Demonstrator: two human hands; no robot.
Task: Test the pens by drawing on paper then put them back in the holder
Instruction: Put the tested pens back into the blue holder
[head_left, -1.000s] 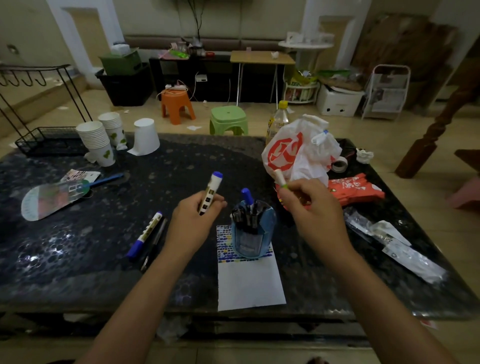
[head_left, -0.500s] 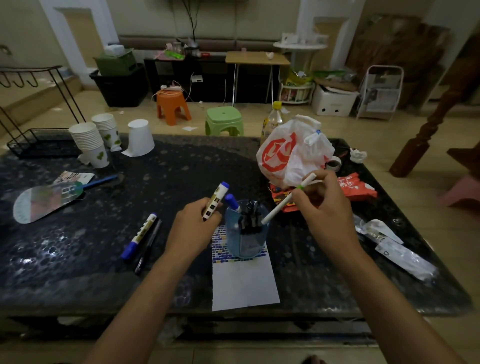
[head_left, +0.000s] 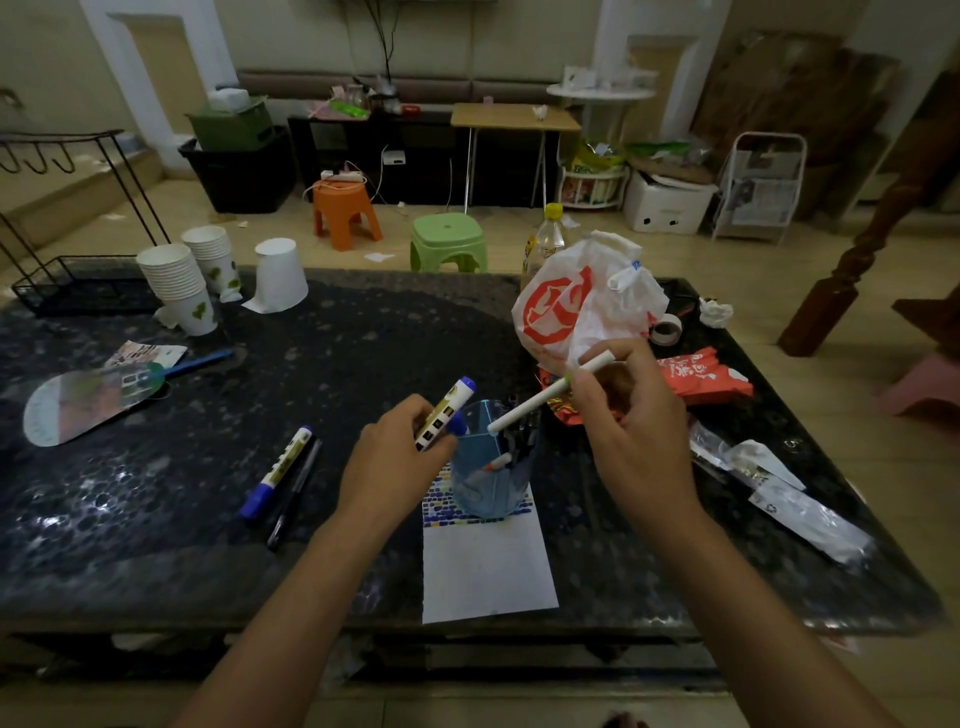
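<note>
A clear blue pen holder (head_left: 485, 491) stands on the upper end of a white paper sheet (head_left: 488, 566) with coloured marks. Several dark pens stick up inside it. My left hand (head_left: 387, 462) grips a white marker with a blue cap (head_left: 445, 413), cap pointing up, just left of the holder. My right hand (head_left: 631, 431) pinches a thin white pen (head_left: 540, 400) slanted down, its tip over the holder's mouth. Another blue-capped marker (head_left: 275, 473) and a black pen (head_left: 293, 493) lie on the table to the left.
The dark stone table (head_left: 156, 467) also carries stacked paper cups (head_left: 179, 286), a hand fan (head_left: 88, 400), a white and red plastic bag (head_left: 582, 306), red packets (head_left: 701, 371), a tape roll (head_left: 665, 330) and clear wrappers (head_left: 779, 499). Stools stand beyond.
My right hand turned the thin white pen from upright to slanting and brought its tip down over the holder. My left hand with the marker shifted closer to the holder.
</note>
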